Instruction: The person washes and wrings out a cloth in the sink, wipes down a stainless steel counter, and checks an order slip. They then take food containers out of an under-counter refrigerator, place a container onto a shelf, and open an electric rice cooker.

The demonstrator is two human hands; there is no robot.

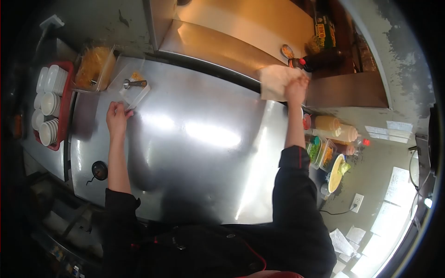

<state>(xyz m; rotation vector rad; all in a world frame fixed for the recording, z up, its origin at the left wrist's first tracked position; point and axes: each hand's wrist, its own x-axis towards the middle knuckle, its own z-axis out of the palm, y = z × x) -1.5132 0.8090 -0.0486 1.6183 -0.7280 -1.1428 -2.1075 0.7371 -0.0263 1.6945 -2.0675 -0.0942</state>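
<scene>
While one pale cloth [272, 83], judged light, limp and best taken by a bunched edge, is clamped in the fingers of the right hand [296, 89] at the bench's [194, 173] far-right corner, any grip by the left hand [117, 119], beside the clear container [137, 98], cannot be made out.

Strong white glare streaks the shiny grey metal worktop [194, 176]; orange light warms the far shelf; dark, curved edges distort.
</scene>
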